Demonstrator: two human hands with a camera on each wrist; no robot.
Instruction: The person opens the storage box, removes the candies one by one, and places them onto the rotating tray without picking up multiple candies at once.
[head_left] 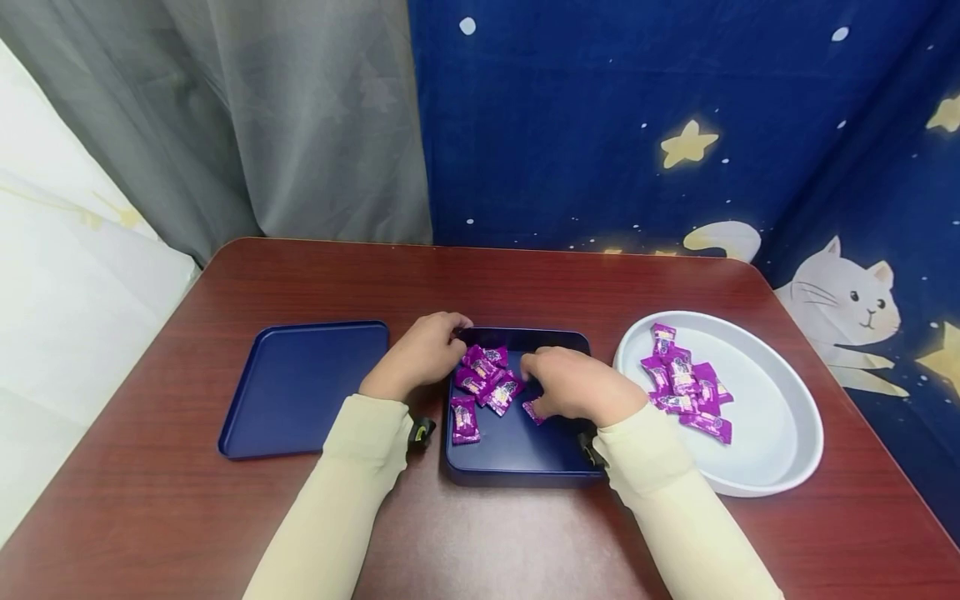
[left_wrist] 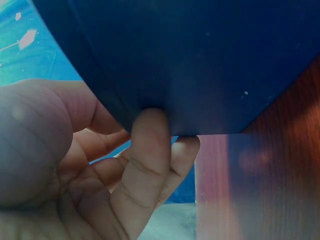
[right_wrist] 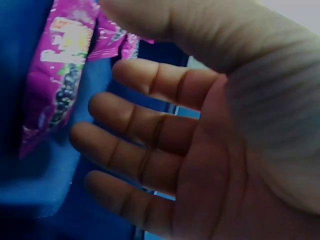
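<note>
A dark blue rectangular box [head_left: 525, 457] stands in the middle of the table. Several purple wrapped candies [head_left: 483, 377] lie in its left half. At the box's far left corner, my left hand [head_left: 420, 357] grips the rim; the left wrist view shows its fingers [left_wrist: 150, 145] against the outer wall. My right hand [head_left: 583, 385] reaches down into the right half of the box, over a candy [head_left: 532, 412] partly hidden by it. In the right wrist view the fingers [right_wrist: 125, 150] are spread and loosely bent, with a grape-printed candy [right_wrist: 62, 75] beside the fingertips and nothing between them.
A round white tray [head_left: 780, 417] to the right holds more purple candies [head_left: 686, 383] on its left side. Left of the box lies a flat dark blue lid [head_left: 300, 392]. Curtains [head_left: 562, 125] hang behind the table's far edge.
</note>
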